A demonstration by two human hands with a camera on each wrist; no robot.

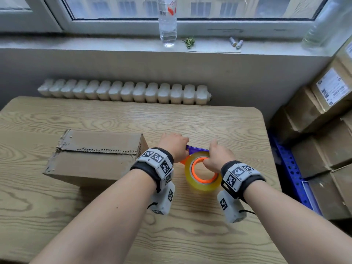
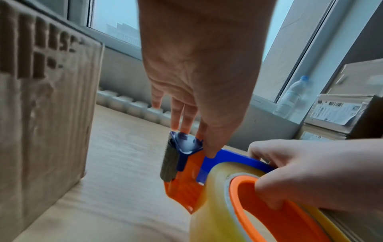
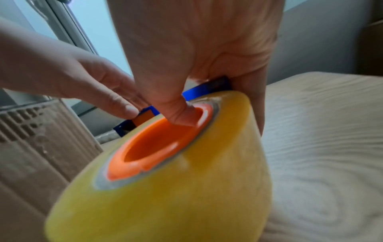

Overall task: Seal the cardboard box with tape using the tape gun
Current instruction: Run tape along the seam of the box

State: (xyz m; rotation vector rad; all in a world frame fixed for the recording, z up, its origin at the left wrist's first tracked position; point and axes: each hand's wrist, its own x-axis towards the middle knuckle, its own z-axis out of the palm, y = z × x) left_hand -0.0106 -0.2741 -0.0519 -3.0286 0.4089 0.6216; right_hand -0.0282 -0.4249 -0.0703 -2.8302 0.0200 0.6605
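Note:
The cardboard box [image 1: 95, 155] lies on the table at the left, flaps down, with a ragged bare seam along its top. To its right is the tape gun [image 1: 202, 174], an orange and blue frame carrying a yellowish tape roll. My left hand [image 1: 174, 144] pinches its front end, thumb on the blue frame [image 2: 228, 158] and fingers [image 2: 178, 117] behind the blue guard by the roller. My right hand [image 1: 219, 159] grips the roll [image 3: 186, 196], thumb [image 3: 178, 113] inside the orange hub and fingers round the far side. The gun is beside the box [image 2: 41, 114], not touching it.
The wooden table [image 1: 133, 119] stretches to a radiator [image 1: 123, 93] under the window. A water bottle [image 1: 167, 25] and two batteries [image 1: 236, 42] sit on the sill. Stacked cardboard boxes [image 1: 323, 130] and a blue perforated rack [image 1: 291, 168] stand at the right.

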